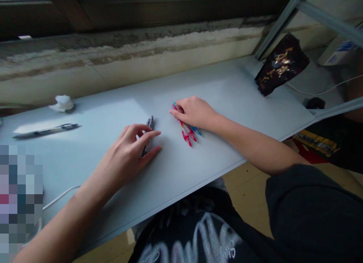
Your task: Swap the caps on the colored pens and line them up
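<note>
Over a few dark pens (151, 121) on the desk, my left hand (133, 144) is spread, with thumb and fingers apart. The pens lie under and just behind its fingers, partly hidden. My right hand (195, 111) is closed, its fingers curled at the far end of several coloured pens. Red pens (186, 138) and a blue pen (196, 131) show, their near ends lying on the desk below the wrist. How firmly the fingers grip them is hidden.
On the pale desk (221, 85) lie a blurred pen (48, 130) and a crumpled white tissue (62, 103) at the left. A white cable (61, 197) runs near my left forearm. A dark printed bag (282, 64) stands by the metal frame (279, 27) at the right.
</note>
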Motion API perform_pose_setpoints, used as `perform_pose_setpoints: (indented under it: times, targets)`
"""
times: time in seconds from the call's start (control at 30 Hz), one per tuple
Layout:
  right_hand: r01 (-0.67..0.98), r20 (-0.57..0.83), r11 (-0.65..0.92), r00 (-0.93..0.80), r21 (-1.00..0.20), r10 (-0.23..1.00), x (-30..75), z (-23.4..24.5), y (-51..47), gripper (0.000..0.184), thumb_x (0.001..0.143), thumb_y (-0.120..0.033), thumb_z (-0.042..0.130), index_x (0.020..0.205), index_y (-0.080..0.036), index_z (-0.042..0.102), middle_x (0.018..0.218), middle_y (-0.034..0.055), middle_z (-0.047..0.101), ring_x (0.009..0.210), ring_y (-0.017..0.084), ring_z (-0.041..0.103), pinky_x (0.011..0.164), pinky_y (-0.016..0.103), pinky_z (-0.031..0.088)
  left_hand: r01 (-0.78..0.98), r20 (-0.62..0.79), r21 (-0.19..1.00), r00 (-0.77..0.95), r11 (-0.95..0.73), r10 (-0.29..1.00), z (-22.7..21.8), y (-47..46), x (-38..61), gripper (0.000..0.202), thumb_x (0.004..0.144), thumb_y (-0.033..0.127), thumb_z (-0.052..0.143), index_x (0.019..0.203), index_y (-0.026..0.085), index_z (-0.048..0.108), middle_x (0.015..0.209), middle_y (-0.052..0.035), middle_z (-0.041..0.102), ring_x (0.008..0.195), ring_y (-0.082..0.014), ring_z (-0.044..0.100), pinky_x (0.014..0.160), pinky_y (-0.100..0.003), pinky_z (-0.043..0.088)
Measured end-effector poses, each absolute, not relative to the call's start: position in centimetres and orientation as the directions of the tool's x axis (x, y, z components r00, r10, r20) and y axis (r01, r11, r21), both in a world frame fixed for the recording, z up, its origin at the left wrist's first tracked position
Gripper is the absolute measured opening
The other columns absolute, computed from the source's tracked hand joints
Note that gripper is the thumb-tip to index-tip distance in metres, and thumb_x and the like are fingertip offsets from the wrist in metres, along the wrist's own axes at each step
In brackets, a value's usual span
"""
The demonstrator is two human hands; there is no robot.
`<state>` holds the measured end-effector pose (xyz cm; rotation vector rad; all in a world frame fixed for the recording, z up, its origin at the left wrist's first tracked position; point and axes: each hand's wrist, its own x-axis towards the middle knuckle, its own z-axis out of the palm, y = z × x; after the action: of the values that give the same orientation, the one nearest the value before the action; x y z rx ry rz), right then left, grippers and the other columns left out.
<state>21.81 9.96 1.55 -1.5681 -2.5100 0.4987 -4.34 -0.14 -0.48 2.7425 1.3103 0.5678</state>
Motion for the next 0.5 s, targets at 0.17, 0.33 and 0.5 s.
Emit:
perform_pose_setpoints:
  times: [0.17,0.33,0.5]
  targets:
    - [0.876,-0.06,0.397,-0.428,-0.272,0.902,21.6,2.1,9.3,0.041,0.114,-0.046,0.054,0.115,-0.015,0.081,0.102,0.0179,0.083,0.087,0.027,0.071,0.07,0.034,0.036,0.829,0.181,0.256,0.464,-0.497,0.867,-0.6,-0.5,-4.3,0.041,0.111,0.058,0.055,0.126,0.022,0.068,0.105,-0.0085,0.072,0.076,-0.022,0.07,0.069,-0.032,0.055]
    - [0.834,-0.052,0.484,-0.514,-0.265,0.856,21.5,1.7,9.0,0.042,0.11,-0.055,0.063,0.122,-0.017,0.076,0.109,0.0166,0.083,0.094,0.028,0.074,0.071,0.033,0.038,0.864,0.168,0.256,0.402,-0.434,0.9,-0.5,-0.6,-4.1,0.033,0.11,0.054,0.055,0.121,0.024,0.066,0.095,-0.0044,0.073,0.068,-0.0192,0.067,0.065,-0.03,0.051]
    - [0.827,-0.053,0.503,-0.53,-0.25,0.846,21.4,1.9,8.6,0.038,0.111,-0.051,0.065,0.126,-0.017,0.072,0.115,0.0159,0.083,0.098,0.029,0.075,0.069,0.034,0.033,0.902,0.162,0.249,0.32,-0.352,0.934,-0.1,-0.6,-4.0,0.029,0.108,0.053,0.057,0.104,0.025,0.061,0.088,-0.0027,0.069,0.061,-0.0182,0.061,0.061,-0.03,0.045]
